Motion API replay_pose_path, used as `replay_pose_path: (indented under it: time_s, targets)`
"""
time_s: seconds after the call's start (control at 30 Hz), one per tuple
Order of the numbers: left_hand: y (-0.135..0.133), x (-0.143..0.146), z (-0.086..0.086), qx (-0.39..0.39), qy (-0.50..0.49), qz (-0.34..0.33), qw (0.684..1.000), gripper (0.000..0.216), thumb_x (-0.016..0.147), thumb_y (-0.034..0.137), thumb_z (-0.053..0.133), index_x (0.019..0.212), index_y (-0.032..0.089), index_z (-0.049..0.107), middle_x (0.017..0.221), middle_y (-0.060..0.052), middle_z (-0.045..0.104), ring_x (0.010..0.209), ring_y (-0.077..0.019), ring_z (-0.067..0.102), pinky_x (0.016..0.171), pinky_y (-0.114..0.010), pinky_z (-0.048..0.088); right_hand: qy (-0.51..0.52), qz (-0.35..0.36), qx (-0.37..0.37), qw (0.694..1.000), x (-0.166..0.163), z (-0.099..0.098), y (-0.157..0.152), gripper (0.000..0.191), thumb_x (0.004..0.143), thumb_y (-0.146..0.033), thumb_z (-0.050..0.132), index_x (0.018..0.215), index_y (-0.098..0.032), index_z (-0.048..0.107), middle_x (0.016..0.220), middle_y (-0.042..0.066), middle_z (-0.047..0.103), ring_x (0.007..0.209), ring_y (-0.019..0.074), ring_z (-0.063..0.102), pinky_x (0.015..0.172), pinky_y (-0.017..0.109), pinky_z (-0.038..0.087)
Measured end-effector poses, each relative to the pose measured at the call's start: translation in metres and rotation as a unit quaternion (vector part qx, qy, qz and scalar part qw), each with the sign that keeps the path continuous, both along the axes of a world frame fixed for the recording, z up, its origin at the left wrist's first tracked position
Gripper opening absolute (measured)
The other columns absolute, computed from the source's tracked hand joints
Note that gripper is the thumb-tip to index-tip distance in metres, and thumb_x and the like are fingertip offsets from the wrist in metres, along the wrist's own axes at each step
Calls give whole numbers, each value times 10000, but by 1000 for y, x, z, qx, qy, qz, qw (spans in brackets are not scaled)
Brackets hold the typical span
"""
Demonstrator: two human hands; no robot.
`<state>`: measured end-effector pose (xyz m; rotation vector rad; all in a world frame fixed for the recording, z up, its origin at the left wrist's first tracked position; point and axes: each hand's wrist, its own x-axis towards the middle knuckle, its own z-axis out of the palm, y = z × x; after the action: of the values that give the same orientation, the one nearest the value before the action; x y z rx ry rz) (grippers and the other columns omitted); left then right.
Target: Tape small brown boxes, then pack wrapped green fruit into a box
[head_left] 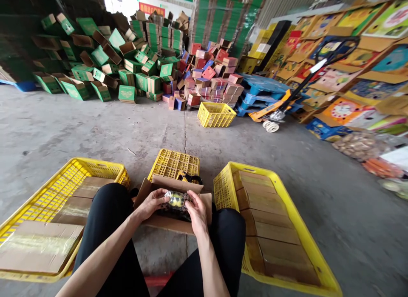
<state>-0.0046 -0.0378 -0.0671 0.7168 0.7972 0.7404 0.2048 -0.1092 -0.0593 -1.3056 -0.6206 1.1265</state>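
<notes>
Between my knees an open cardboard box (pixel 168 222) stands with its flaps up. Over its opening, my left hand (pixel 155 202) and my right hand (pixel 195 207) pinch the two ends of a small clear-wrapped package (pixel 176 199). Its wrap is shiny and dark, with something yellow-green inside that I cannot make out. Fingers of both hands are closed on the plastic. More dark, shiny wrapping shows in the box just below, partly hidden by my hands. Behind the box, a black and yellow tape dispenser (pixel 190 178) rests by an upturned yellow crate (pixel 175 163).
Yellow crates with taped cardboard boxes stand at my left (pixel 105 165) and right (pixel 277 178). Farther off are another yellow crate (pixel 216 115), a pallet jack (pixel 287 103), blue pallets (pixel 258 86), and heaps of green (pixel 127 92) and red cartons (pixel 208 72). Stacked fruit boxes (pixel 347 112) line the right side.
</notes>
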Motion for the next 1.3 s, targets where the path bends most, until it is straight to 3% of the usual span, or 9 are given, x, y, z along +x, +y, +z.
replay_pose_path:
  time_s: [0.2,0.33,0.53,0.67,0.77,0.97,1.2,1.3]
  targets:
    - [1,2,3,36,29,17,999,469,617,424,990,833,189,648,819,6,719,698,-141,667,645,-227,462,57,20,-64,996,-3,8,-1,563,659,-565,906,1114,-257,782,1233,112,775,1159,321,719,897,435,617]
    - [2,1,6,73,32,19,997,452,650,443,971,810,193,629,735,21,693,625,-119,616,590,-214,419,52,37,-57,996,-3,11,-2,541,622,-585,931,1014,-242,783,1056,80,807,995,277,754,850,399,616]
    - [2,4,10,61,4,23,998,459,598,409,995,768,196,626,1032,-54,791,875,-210,721,796,-296,527,28,0,-39,999,-1,7,0,490,590,-598,933,849,-233,734,913,57,806,899,270,755,830,390,595]
    - [3,5,8,42,-1,32,999,446,600,393,1001,773,192,643,1092,-63,791,930,-214,734,832,-306,544,20,-6,-36,999,0,3,1,470,620,-605,912,854,-243,725,924,48,803,924,264,744,832,375,576]
    - [3,4,8,27,-11,40,999,436,618,388,999,817,189,665,1146,-69,783,976,-221,739,855,-314,562,21,1,-31,999,0,2,2,467,629,-606,909,866,-245,729,937,50,803,933,263,737,838,371,569]
    - [4,0,7,10,-23,34,999,547,704,401,970,1158,191,749,1253,-102,749,1144,-247,710,968,-320,558,7,12,-11,1000,1,1,2,461,651,-601,903,879,-241,728,936,45,798,921,251,726,834,347,553]
    - [7,-1,-2,-93,-20,-61,994,723,753,709,830,1249,189,751,1281,-161,747,1074,-317,761,903,-380,614,-26,16,13,999,1,3,2,423,704,-603,856,900,-255,719,941,37,791,910,252,719,844,351,550]
    - [8,-2,-2,-92,-11,-74,993,710,764,720,813,1195,157,767,1211,-168,772,1004,-295,782,846,-331,623,-40,32,18,999,1,7,1,407,723,-598,843,899,-250,724,933,38,793,901,254,723,873,365,553]
